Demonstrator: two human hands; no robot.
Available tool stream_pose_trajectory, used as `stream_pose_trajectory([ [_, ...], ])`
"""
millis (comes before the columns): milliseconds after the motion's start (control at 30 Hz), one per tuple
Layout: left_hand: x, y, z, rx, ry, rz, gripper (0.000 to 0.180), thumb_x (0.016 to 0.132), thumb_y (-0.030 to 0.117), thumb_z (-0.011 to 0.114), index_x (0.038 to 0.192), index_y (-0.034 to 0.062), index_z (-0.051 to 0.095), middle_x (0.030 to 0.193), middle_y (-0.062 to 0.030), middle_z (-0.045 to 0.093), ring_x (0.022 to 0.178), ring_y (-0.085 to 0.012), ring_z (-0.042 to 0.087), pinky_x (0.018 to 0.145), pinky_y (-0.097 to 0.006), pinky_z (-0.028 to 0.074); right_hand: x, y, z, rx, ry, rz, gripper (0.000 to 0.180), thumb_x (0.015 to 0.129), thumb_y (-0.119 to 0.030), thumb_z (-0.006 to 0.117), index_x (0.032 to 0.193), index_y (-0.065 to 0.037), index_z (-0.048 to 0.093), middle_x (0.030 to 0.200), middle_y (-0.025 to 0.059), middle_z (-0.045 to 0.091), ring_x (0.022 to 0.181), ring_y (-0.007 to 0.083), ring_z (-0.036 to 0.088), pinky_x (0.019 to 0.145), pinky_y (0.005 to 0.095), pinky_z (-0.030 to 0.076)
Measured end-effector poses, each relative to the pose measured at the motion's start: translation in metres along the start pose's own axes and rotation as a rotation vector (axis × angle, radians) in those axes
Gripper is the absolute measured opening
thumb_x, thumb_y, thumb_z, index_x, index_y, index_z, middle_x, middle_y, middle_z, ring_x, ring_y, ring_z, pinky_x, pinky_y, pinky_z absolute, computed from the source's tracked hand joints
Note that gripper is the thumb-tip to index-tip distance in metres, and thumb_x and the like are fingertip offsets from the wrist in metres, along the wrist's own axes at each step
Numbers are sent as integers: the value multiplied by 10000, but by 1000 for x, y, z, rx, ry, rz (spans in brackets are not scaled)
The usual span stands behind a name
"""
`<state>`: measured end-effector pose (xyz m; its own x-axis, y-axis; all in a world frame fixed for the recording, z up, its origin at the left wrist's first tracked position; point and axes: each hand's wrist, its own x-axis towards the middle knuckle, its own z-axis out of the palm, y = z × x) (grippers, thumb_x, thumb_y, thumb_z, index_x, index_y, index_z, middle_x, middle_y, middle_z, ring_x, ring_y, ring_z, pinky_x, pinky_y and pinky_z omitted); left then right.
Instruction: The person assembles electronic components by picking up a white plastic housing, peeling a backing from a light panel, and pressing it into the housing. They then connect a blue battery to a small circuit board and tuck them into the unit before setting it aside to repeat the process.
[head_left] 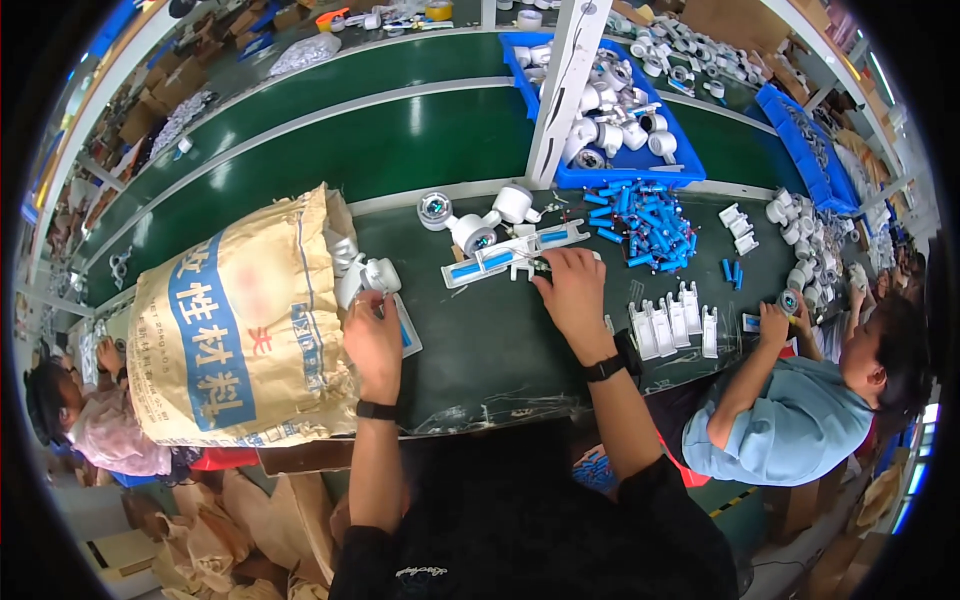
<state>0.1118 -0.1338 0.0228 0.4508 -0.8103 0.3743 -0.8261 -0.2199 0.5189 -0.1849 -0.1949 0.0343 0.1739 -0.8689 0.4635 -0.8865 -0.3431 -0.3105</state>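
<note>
My left hand [374, 340] is at the open mouth of a big paper sack [255, 330], its fingers curled in at a white plastic part with a round head [372, 278]. Beside that hand lies a white shell with a blue strip [408, 328], partly covered by it. My right hand [574, 295] has its fingers pinched at the near edge of long white housings [500, 258] holding blue cylindrical cells; what the fingertips grip is too small to make out. White round-headed units [474, 233] with dark lens-like faces lie just behind the housings.
Blue cells [645, 225] are heaped right of centre, with white shells [660, 328] standing in front. A blue crate [625, 175] full of white round heads sits behind, beside a white post [565, 90]. At the right, a co-worker in a light blue shirt [790, 420] handles a similar unit.
</note>
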Motion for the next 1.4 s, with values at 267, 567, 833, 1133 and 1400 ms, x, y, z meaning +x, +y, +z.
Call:
stream_pose_trajectory([
  [267,-2,-12,-16,-696,-222,-365,272,901,88,737,1130,-19,636,939,-84,729,884,-112,684,786,-268,538,-9,-24,-5,49,-21,-21,196,844,-90,740,1005,-82,628,827,88,662,818,304,632,776,443,435],
  [567,-7,-11,-38,-544,-258,-215,332,879,129,766,1147,-22,642,946,-66,705,834,-122,646,765,-274,529,-21,-88,-7,337,-65,-30,212,824,-121,779,1023,-64,735,892,101,717,829,321,654,761,429,486],
  [833,-13,-9,-49,-455,-243,-202,292,861,158,778,1094,-6,716,903,-73,733,788,-122,657,725,-278,529,-42,-119,10,376,-37,-118,248,804,-143,797,1041,-90,750,934,21,718,1012,240,614,957,432,402],
  [1133,-13,-6,-50,-401,-261,-184,274,836,159,791,1055,0,746,850,-73,743,732,-125,661,685,-279,527,-42,-116,6,333,-53,-240,210,799,-132,798,999,-98,745,878,5,702,953,205,620,918,414,404],
  [1400,-14,-7,-50,-385,-258,-146,266,828,162,797,1036,2,751,821,-76,735,713,-126,662,673,-282,526,-42,-108,7,329,-35,-297,171,791,-125,791,949,-85,741,829,-2,698,918,189,621,899,397,430],
])
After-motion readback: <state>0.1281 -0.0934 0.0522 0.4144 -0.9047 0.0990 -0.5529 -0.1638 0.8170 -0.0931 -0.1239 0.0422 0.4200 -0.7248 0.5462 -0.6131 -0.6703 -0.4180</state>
